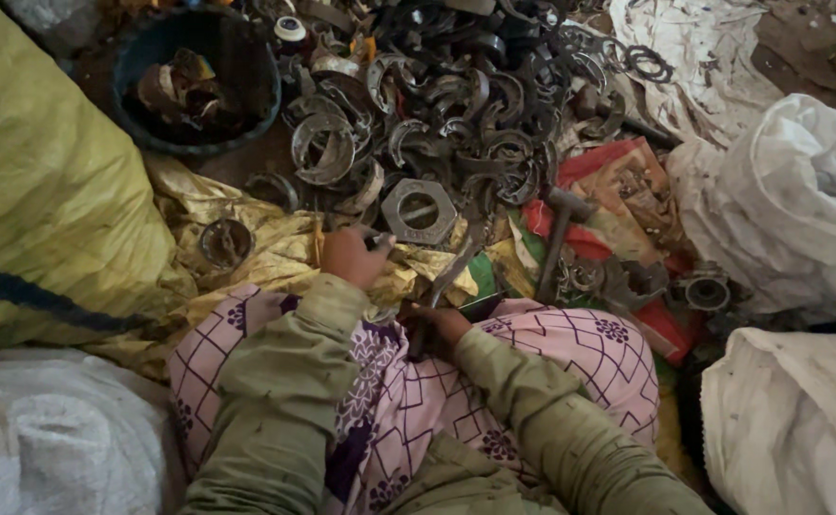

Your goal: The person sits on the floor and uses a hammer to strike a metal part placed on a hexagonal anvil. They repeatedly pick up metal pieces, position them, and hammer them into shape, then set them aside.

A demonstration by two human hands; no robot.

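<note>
Left hand (353, 256) pinches a small metal piece (381, 240); right hand (440, 329) grips a long metal tool (448, 278), big hex nut (420, 211) at 12 o'clock.

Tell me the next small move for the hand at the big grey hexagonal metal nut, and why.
Probably slide the left hand forward to take hold of the big grey hexagonal metal nut: it lies flat, just beyond the fingers, at the pile's near edge. The right hand already grips a long dark metal tool angled toward it.

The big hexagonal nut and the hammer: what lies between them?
In the head view, between the hexagonal nut and the hammer lie dark curved metal scraps and a long metal bar angling toward the right hand.
</note>
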